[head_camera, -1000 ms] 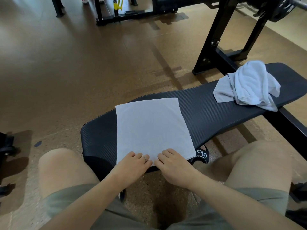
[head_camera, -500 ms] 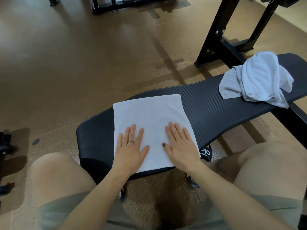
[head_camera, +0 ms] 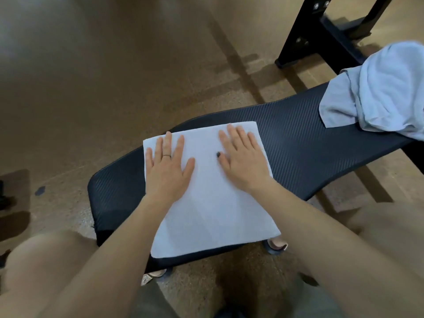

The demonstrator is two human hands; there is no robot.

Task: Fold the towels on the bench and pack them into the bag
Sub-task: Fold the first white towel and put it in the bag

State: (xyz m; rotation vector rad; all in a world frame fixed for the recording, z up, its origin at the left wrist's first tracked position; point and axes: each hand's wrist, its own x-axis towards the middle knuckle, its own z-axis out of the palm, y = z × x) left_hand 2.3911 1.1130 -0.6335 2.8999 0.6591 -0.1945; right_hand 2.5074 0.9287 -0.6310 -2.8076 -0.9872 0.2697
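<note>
A white towel (head_camera: 211,210), folded into a flat rectangle, lies across the near end of the black padded bench (head_camera: 296,143). My left hand (head_camera: 167,168) presses flat on the towel's far left part, fingers straight and spread, a ring on one finger. My right hand (head_camera: 243,161) presses flat on its far right part, fingers straight. A second pale towel (head_camera: 380,92) sits crumpled in a heap on the bench's far right end. No bag shows in this view.
The black steel frame (head_camera: 305,37) of a rack stands behind the bench at upper right. Brown cork floor (head_camera: 103,76) spreads to the left and behind. My bare knees flank the bench's near end, and dark equipment (head_camera: 3,198) sits at the left edge.
Both hands have slid from the towel's near edge across it to its far half, fingers flattened from curled to straight. The camera has tilted down and closer.
</note>
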